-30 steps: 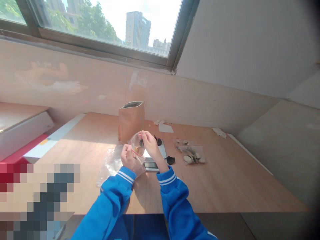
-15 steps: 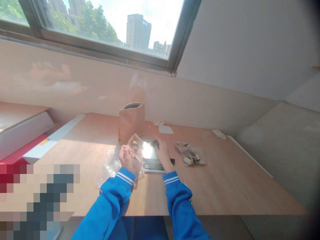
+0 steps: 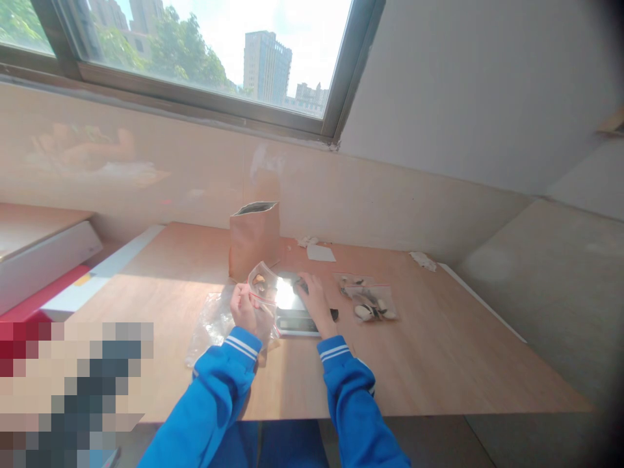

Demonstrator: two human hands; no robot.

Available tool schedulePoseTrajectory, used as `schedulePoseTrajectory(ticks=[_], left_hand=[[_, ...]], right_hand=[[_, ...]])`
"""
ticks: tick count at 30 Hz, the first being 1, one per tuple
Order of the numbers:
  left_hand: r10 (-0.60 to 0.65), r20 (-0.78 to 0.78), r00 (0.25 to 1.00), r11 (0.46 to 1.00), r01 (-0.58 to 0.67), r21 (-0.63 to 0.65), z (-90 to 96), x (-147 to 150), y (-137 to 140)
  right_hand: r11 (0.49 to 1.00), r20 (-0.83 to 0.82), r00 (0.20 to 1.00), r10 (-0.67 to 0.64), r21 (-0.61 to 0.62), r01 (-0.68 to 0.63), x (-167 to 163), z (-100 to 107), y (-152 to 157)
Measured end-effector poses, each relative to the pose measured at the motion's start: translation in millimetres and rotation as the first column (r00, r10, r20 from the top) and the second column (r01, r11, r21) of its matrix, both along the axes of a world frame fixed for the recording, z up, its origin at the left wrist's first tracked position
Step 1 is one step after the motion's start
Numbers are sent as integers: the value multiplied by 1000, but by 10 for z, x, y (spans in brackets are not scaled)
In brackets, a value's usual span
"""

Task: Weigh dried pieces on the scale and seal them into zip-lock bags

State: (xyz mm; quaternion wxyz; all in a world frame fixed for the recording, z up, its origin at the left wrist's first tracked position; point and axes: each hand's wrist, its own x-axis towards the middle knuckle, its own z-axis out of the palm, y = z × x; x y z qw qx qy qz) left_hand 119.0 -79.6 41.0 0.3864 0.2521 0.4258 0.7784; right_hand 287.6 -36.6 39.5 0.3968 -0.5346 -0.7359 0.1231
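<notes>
The left hand point(image 3: 244, 307), left of the frame's center, is closed with its fingers together on the edge of a clear bag point(image 3: 269, 291), whose mouth gapes upward around brown, curled pieces. The right hand point(image 3: 316, 298), at center, reaches over a scale point(image 3: 292, 313) with fingers bent at a dark piece point(image 3: 301, 284) on its upper part; whether they pinch it or only touch it, I cannot tell.

One second ago the right hand was up at the clear bag's rim; now it is down over the scale, while the left hand keeps its grip. Compared with half a second ago, the pose is nearly the same.

The scale is flat and pale, with a bright glare on its plate and a display strip along its near side. A crinkled, shiny plastic sheet point(image 3: 207, 328) lies at lower left of center. Behind stands an upright brown paper bag point(image 3: 254, 244), open at the top. Right of center, see-through packets point(image 3: 375, 304) with pale and dark pieces lie on the smooth, wood-grained table point(image 3: 448, 364).
</notes>
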Motion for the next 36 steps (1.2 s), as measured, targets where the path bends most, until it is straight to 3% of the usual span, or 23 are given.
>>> schedulePoseTrajectory(ticks=[4, 7, 9, 12, 15, 19, 22, 27, 29, 32, 36], left_hand=[[-3, -12, 1000, 1000, 3, 0, -24, -6, 12], [-5, -14, 1000, 1000, 5, -5, -28, -3, 10], [-10, -11, 1000, 1000, 10, -22, -9, 2, -4], [-35, -9, 999, 998, 35, -51, 44, 5, -36], [-40, -17, 999, 998, 39, -56, 89, 7, -60], [-24, -12, 1000, 999, 23, -39, 90, 25, -68], [-7, -25, 1000, 1000, 7, -11, 73, 39, -83], [-18, 34, 999, 1000, 18, 4, 168, 75, -176], [7, 52, 999, 1000, -8, 3, 280, 125, -247], [13, 48, 999, 1000, -13, -3, 486, 248, -393], [-169, -92, 981, 984, 173, 36, 668, 387, -644]], right_hand=[[999, -194, 981, -1, -49, -9, -75, 93, -44], [998, -354, 935, -40, -68, 16, -216, 298, -107], [992, -419, 907, 46, -90, -92, -323, 481, -173], [938, -426, 868, 255, -108, -328, -454, 715, -273], [906, -423, 849, 317, -130, -403, -546, 814, -329], [947, -379, 900, 215, -145, -287, -673, 833, -343], [956, -284, 936, 209, -144, -257, -738, 878, -383], [983, -230, 956, 182, 23, -181, -617, 886, -641], [989, -281, 949, 147, 14, -149, -542, 805, -797], [970, -410, 899, 156, -106, -217, -515, 648, -1010], [966, -680, 725, 106, -104, -239, -574, 532, -1146]])
